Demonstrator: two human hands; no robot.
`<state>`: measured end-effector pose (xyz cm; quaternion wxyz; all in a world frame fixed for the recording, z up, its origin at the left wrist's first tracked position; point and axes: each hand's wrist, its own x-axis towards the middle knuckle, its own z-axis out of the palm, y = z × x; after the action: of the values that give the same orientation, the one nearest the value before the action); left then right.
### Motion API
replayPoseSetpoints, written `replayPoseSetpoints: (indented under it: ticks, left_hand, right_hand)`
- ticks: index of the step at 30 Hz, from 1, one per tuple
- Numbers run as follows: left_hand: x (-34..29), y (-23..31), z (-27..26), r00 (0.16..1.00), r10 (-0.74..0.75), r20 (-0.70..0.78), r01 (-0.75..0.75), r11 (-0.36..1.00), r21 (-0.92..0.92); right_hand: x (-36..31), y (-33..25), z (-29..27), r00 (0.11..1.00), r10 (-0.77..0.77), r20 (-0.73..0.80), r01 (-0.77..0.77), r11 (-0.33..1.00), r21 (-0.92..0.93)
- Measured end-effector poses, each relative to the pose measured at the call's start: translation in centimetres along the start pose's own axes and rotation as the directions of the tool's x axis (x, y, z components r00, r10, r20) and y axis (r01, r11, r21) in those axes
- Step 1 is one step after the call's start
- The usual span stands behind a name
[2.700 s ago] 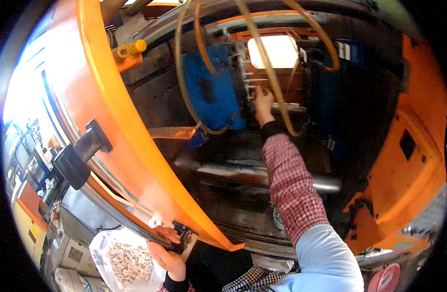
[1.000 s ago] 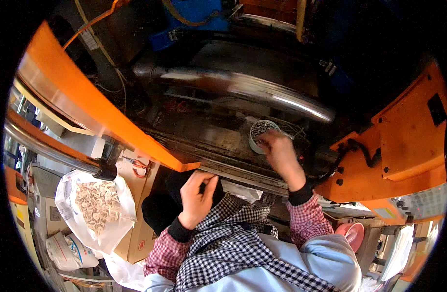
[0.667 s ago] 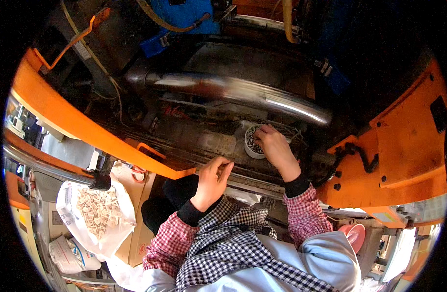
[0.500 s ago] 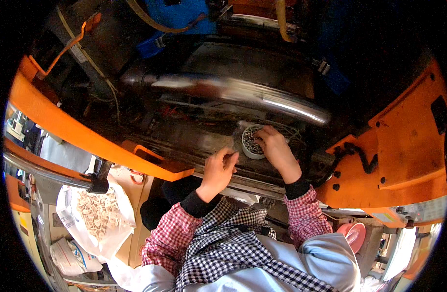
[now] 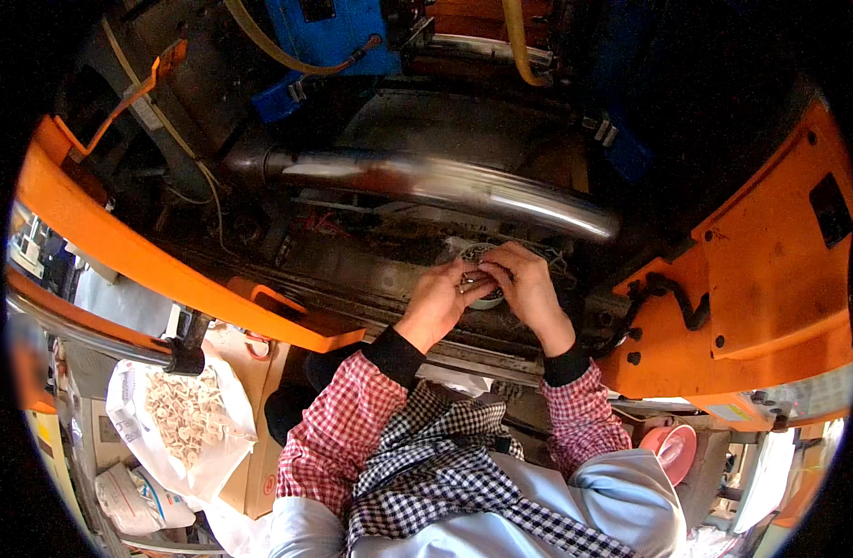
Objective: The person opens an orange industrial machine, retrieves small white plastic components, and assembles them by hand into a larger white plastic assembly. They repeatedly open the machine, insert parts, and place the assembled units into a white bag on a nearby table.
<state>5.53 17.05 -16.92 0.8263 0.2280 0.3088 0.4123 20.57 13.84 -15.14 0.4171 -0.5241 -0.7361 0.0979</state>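
Note:
My left hand (image 5: 439, 299) and my right hand (image 5: 528, 286) meet over a small white cup (image 5: 488, 302) of tiny metallic pieces. Their fingertips are pinched together above it, nearly touching each other. What sits between the fingertips is too small to make out. Both hands hide most of the cup, which stands on the dark machine bed (image 5: 366, 274). Red checked sleeves with black cuffs cover my forearms.
A thick shiny metal bar (image 5: 445, 181) crosses just beyond my hands. Orange guards (image 5: 185, 265) flank the machine at left and right. A white bag (image 5: 189, 418) of small beige pieces stands at lower left, a pink bowl (image 5: 670, 451) at lower right.
My left hand has moved right and up to the cup, joining my right hand. My right hand's fingers have come out of the cup's contents to meet it.

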Motion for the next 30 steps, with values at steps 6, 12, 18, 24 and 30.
replayPoseSetpoints:
  ticks: [6,12,18,24,30]
  left_hand:
    - [-0.8,1.4,-0.8,0.999,0.04,0.034,-0.04,0.999,-0.016]
    - [-1.0,1.5,-2.0,0.995,0.058,0.085,-0.066,0.993,0.097]
    - [-2.1,2.1,-0.9,0.997,0.043,0.058,-0.054,0.978,0.202]
    - [-2.6,4.6,-0.1,0.99,-0.033,0.138,0.014,0.99,0.138]
    - [-2.8,6.5,-0.1,0.986,0.081,0.149,-0.083,0.997,0.007]
  right_hand:
    - [-0.8,1.3,0.7,0.995,0.089,0.047,-0.073,0.963,-0.26]
    - [-0.7,0.3,0.6,1.0,0.025,-0.012,-0.028,0.957,-0.288]
    - [0.1,-2.6,-0.1,0.994,-0.092,-0.058,0.091,0.996,-0.017]
    - [2.0,-3.8,-0.2,0.988,-0.137,-0.077,0.141,0.989,0.045]
    - [4.4,-5.0,-0.3,0.986,-0.126,-0.106,0.147,0.965,0.218]
